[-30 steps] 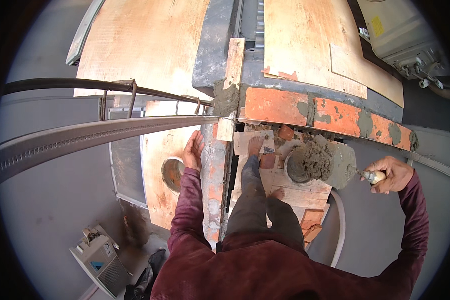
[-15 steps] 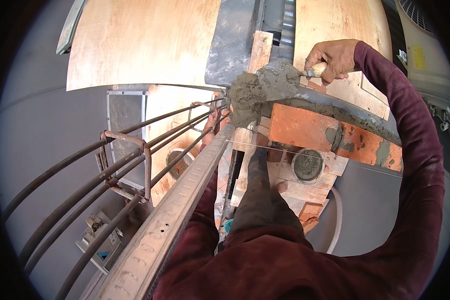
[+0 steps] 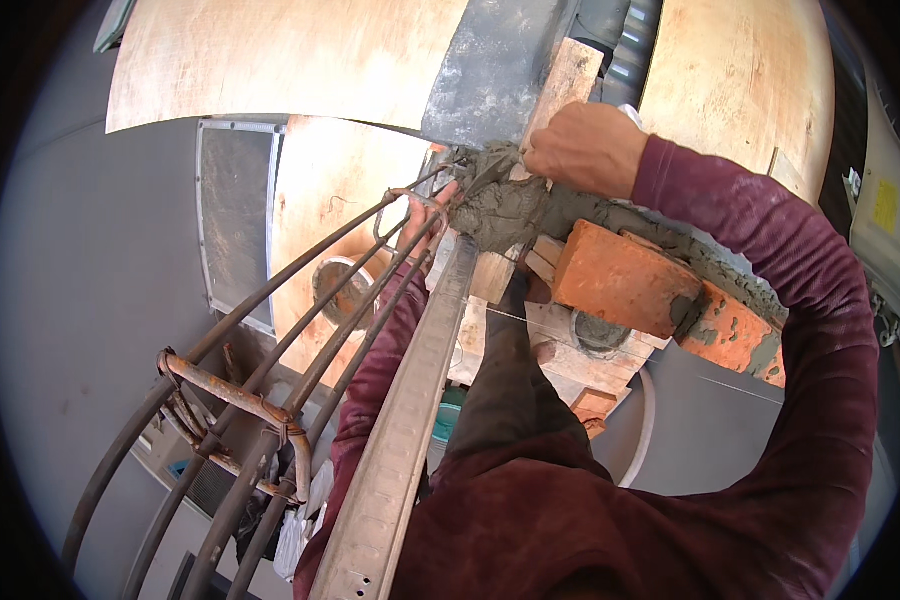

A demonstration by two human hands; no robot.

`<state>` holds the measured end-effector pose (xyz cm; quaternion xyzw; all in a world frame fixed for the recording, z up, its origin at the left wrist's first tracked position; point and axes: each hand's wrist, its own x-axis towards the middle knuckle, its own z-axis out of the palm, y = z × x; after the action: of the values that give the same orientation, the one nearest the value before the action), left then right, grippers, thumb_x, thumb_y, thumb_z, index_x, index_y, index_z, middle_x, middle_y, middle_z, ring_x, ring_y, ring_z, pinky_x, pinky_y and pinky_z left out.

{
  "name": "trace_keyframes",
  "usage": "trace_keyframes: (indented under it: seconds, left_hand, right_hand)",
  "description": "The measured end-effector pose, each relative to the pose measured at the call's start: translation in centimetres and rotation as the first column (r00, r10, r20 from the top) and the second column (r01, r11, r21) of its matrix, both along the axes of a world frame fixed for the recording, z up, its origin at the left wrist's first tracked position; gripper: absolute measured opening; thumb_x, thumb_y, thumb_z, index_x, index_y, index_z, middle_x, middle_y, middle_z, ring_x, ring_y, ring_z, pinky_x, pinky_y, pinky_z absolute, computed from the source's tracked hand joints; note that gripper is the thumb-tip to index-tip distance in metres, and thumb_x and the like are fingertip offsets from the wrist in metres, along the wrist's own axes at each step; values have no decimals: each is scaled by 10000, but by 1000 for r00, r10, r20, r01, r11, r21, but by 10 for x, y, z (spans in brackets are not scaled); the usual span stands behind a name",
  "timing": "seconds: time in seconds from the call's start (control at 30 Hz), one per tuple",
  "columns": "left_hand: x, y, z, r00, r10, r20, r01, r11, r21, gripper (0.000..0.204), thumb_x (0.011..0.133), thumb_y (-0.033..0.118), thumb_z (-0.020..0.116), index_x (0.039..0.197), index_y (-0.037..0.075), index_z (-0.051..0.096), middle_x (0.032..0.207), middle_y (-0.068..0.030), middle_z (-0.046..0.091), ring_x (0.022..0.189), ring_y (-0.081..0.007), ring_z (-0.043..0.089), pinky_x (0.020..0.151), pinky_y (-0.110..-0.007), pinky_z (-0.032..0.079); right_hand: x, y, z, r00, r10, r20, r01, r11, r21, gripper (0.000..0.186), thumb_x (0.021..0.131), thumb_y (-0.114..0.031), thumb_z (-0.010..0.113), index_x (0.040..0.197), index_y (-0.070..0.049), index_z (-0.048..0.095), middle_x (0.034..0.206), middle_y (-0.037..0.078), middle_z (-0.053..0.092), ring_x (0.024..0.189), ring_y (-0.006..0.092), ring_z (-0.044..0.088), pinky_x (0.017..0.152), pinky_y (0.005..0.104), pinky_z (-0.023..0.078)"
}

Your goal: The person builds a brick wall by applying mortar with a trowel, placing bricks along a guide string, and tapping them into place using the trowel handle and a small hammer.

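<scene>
R. grip [image 3: 585, 150] clamped, apparently on pale handle [image 3: 631, 116], far-right of mortar [image 3: 500, 212], which sits btwn. rebar cage [image 3: 228, 387] and brick [image 3: 622, 282]. L. grip [image 3: 416, 226] part-hidden behind cage, can't tell if clamped. Risk: wet mortar could slump nr. side if pressed hard.

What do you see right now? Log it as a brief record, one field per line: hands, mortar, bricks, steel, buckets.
Left hand: seen behind the steel bars, extended toward the mortar's left edge
Right hand: curled closed near the mortar, over the wooden board; what it grips is unclear
Mortar: grey, uneven mound at the bars' upper end
Bricks: orange, mortar-smeared, right of the mound
Steel: rusty bars tied with hoops
Buckets: one behind the bars, another partly hidden by the bricks
</scene>
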<state>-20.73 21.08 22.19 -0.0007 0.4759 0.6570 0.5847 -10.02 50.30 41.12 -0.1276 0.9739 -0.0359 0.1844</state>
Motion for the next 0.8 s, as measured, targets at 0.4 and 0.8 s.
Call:
trace_keyframes:
  seconds: [0.4,0.8]
  left_hand:
    - [-9,7,-8,982,-182,-47,186,978,90,770,956,569,347,1451,-16,267,1459,-200,348,1359,-289,330,1114,-385,269]
    - [-12,22,28,964,-264,17,264,963,-59,925,890,725,150,1457,-2,222,1463,-199,320,1326,-248,389,1046,-358,377]
  right_hand:
    - [38,8,7,976,167,-137,-140,973,184,288,830,-164,590,1105,-83,566,947,34,556,902,174,594,754,297,494]
    - [37,12,28,923,199,-328,-128,966,225,300,875,-199,558,1165,-125,556,934,-14,508,904,138,533,776,291,423]
